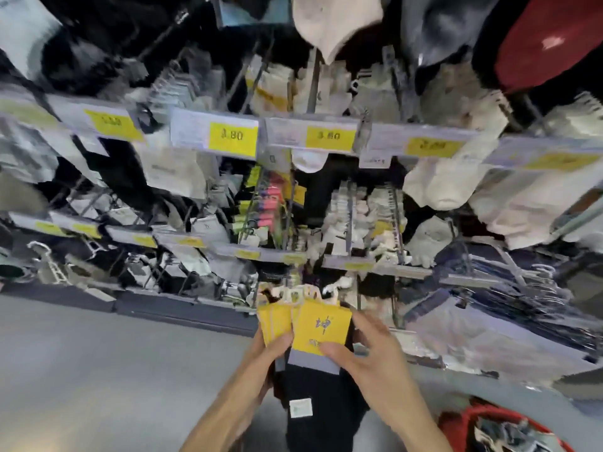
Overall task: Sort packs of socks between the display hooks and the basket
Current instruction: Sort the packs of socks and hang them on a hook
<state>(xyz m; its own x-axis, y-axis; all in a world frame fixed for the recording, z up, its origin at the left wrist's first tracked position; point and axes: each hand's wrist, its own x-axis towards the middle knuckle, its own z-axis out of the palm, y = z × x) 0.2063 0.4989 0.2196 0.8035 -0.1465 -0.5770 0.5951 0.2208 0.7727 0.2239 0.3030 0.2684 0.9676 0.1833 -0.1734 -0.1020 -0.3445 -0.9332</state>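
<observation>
I hold a bunch of sock packs (321, 327) with yellow card headers and black socks hanging below, low in the middle of the view. My left hand (272, 349) grips the left part of the bunch, thumb on the yellow cards. My right hand (362, 347) pinches the front pack at its lower right, thumb on the yellow card. The packs' white hanger tabs point up toward the display hooks (287, 223). A red basket (483, 419) with packs inside sits at the bottom right, partly cut off by the frame.
A wall rack of hooks with white, grey and black socks fills the upper view, with yellow price tags (232, 136) on rails. Pink and yellow packs (269, 203) hang in the middle. Grey floor (98, 370) lies at the left.
</observation>
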